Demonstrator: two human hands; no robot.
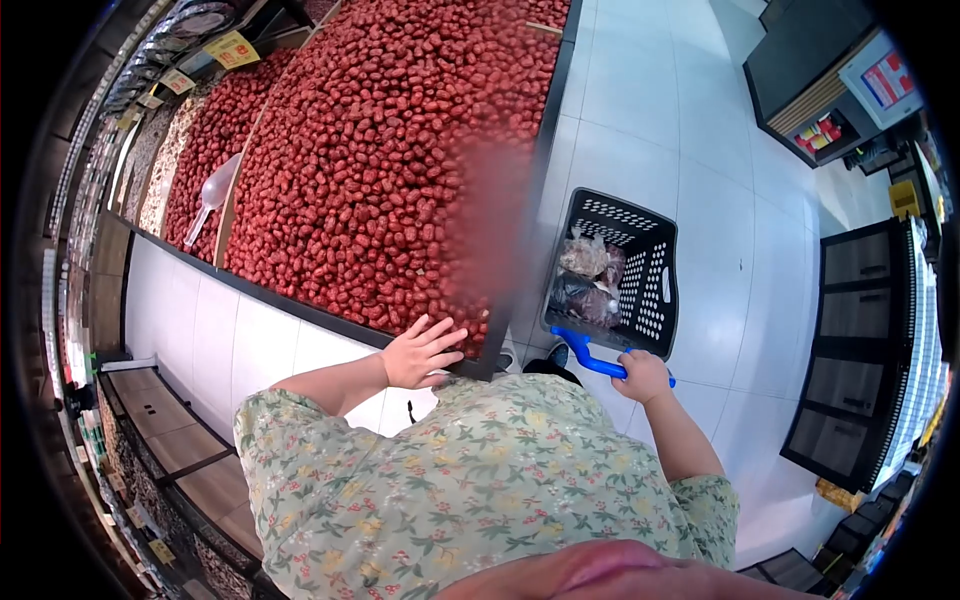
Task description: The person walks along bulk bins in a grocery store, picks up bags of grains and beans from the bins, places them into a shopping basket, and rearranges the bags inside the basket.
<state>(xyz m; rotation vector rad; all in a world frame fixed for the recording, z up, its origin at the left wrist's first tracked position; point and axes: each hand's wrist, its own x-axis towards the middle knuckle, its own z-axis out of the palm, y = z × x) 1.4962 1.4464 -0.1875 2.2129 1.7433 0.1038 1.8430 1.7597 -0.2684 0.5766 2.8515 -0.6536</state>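
Note:
My left hand (pixel 425 353) rests with its fingers spread at the near corner of a large bin, over the dried red dates (pixel 350 160) and the dark bin edge (pixel 310 313). My right hand (pixel 643 377) is closed around the blue handle (pixel 590 358) of a black shopping basket (pixel 650 270). Inside the basket lie several knotted plastic bags (pixel 588 260), one with pale contents and others dark. The basket stands on the floor to the right of the bin. A blurred patch hides some of the dates and the bin's right edge.
A clear plastic scoop (pixel 212 195) lies in a neighbouring bin of dates at left. Yellow price tags (pixel 232 49) stand behind it. Pale tiled floor (pixel 740 260) runs along the right, with a dark drawer cabinet (pixel 850 340) beyond. My shoes (pixel 558 355) show beneath me.

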